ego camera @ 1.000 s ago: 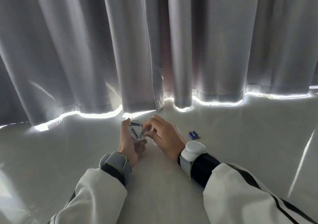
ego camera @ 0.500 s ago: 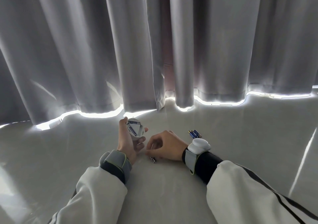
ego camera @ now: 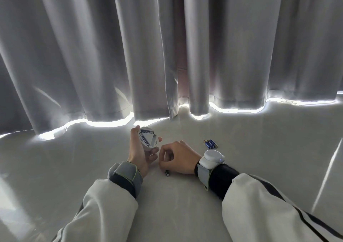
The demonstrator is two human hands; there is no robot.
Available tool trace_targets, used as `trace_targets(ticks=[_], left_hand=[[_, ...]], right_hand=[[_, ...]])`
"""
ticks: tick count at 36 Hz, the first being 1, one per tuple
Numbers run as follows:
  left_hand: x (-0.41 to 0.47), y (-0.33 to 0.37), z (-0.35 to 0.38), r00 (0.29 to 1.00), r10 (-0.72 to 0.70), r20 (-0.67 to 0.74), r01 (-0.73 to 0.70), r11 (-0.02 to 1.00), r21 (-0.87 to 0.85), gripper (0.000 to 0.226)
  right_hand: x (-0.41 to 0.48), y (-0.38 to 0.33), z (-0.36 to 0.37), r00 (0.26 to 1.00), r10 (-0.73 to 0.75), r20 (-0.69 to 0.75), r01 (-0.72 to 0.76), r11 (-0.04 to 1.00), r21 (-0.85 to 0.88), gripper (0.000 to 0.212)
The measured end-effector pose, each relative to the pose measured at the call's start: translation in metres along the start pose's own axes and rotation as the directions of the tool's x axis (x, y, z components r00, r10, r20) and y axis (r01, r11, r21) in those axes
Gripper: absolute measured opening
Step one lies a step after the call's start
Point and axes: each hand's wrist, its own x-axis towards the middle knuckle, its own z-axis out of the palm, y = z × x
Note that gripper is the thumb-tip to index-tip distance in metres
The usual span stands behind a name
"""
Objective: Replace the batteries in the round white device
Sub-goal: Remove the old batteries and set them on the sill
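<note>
My left hand holds the round white device upright above the pale surface, its open back turned to me. Blue-labelled batteries sit inside in a triangle. My right hand rests on the surface just right of the left hand, fingers curled. A dark battery pokes out from under the thumb and touches the surface. The hand hides most of that battery. A small group of blue batteries lies beyond my right wrist.
Grey curtains hang along the far edge of the pale surface, with bright light leaking under their hem. Each wrist carries a strapped band, the right one with a white puck.
My right hand left the device and dropped to the surface with a battery, then stayed there. The left hand keeps the device in about the same place.
</note>
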Motion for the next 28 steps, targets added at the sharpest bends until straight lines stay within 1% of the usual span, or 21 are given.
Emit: trace_targets(ticks=[3,7,9,13,16,18,21,25,28], left_hand=[[0.000,-0.001,0.000,1.000,0.012,0.011,-0.012,1.000,0.000,0.054],[0.000,-0.002,0.001,0.999,0.028,0.025,-0.028,1.000,0.000,0.054],[-0.002,-0.002,0.002,0.996,0.054,0.065,-0.055,0.998,0.017,0.052],[-0.006,-0.002,0.007,0.983,0.118,0.144,-0.130,0.988,0.079,0.051],[-0.009,-0.003,0.009,0.975,0.138,0.177,-0.159,0.981,0.110,0.057],[-0.011,-0.003,0.009,0.966,0.150,0.210,-0.181,0.973,0.140,0.056],[-0.014,-0.003,0.012,0.952,0.170,0.254,-0.220,0.957,0.187,0.054],[-0.016,-0.005,0.015,0.945,0.193,0.263,-0.248,0.949,0.195,0.054],[-0.016,-0.005,0.016,0.942,0.206,0.265,-0.260,0.948,0.186,0.045]], right_hand=[[-0.002,-0.002,0.000,0.997,-0.023,-0.073,0.024,0.999,0.021,0.010],[-0.004,-0.007,-0.004,0.988,0.006,-0.154,0.019,0.988,0.156,0.027],[-0.005,-0.010,-0.004,0.984,0.026,-0.177,0.010,0.979,0.202,0.035],[-0.009,-0.017,-0.003,0.984,0.055,-0.167,-0.018,0.976,0.215,0.047],[-0.010,-0.020,-0.002,0.983,0.080,-0.165,-0.044,0.976,0.211,0.053],[-0.010,-0.021,-0.003,0.982,0.089,-0.170,-0.052,0.976,0.210,0.058],[-0.010,-0.019,-0.002,0.979,0.093,-0.180,-0.054,0.976,0.211,0.061],[-0.010,-0.016,-0.002,0.978,0.098,-0.186,-0.056,0.974,0.220,0.063],[-0.009,-0.014,-0.002,0.979,0.098,-0.181,-0.053,0.970,0.235,0.064]])
